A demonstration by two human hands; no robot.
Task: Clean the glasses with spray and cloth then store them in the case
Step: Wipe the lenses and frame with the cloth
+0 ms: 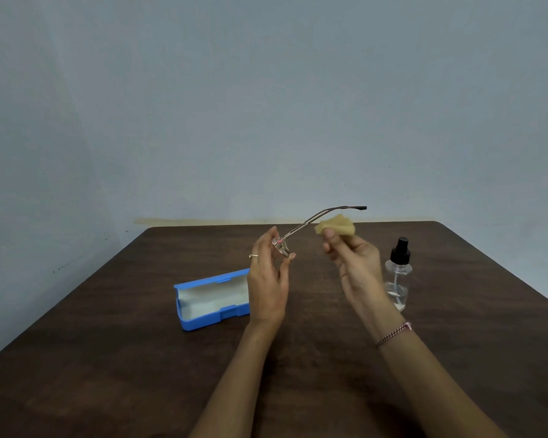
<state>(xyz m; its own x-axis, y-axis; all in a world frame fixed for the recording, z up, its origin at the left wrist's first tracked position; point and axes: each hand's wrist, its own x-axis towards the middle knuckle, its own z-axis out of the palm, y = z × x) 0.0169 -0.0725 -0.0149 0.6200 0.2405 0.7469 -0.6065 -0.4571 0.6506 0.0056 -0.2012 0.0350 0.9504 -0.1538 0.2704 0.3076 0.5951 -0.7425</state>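
The thin-framed glasses [301, 230] hang above the table's far middle, pinched at the lens end by the left hand [268, 279], temples pointing right. The right hand [356, 263] grips a crumpled yellow cloth [336, 228] just beside them (wiping stage, I'd judge). Next: cloth onto lens. The blue case [212, 298] lies open at left, the spray bottle [398, 273] at right.

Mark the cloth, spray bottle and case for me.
cloth [336, 227], head view: middle of the yellow wad above the right hand's fingers.
spray bottle [398, 273], head view: clear shoulder below the black pump.
case [203, 320], head view: blue front wall of the open case.
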